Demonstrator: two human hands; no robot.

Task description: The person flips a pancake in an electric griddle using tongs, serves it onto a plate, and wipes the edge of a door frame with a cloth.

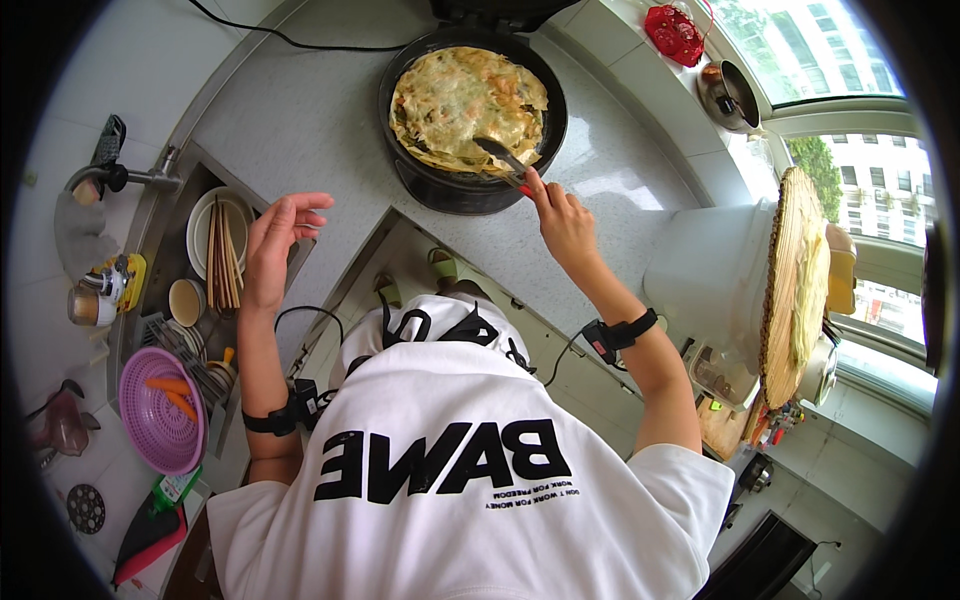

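Observation:
A round, layered flatbread (469,101) with browned patches and bits of green filling lies in a black electric griddle pan (556,127). My right hand (564,221) grips what look like kitchen tongs (506,155) with dark tips and a red part by the fingers. Those tips rest at or just over the flatbread's near right edge; contact is hard to tell. Over the counter corner beside the sink, my left hand (279,244) is held up with bent fingers apart and nothing in it.
The sink (169,255) at left holds a plate, a bowl (187,301) and chopsticks (219,255). A purple colander (161,435) with carrots stands nearer. A white bucket (701,262) and round woven board (787,300) are at right. A black cord (315,46) crosses the back counter.

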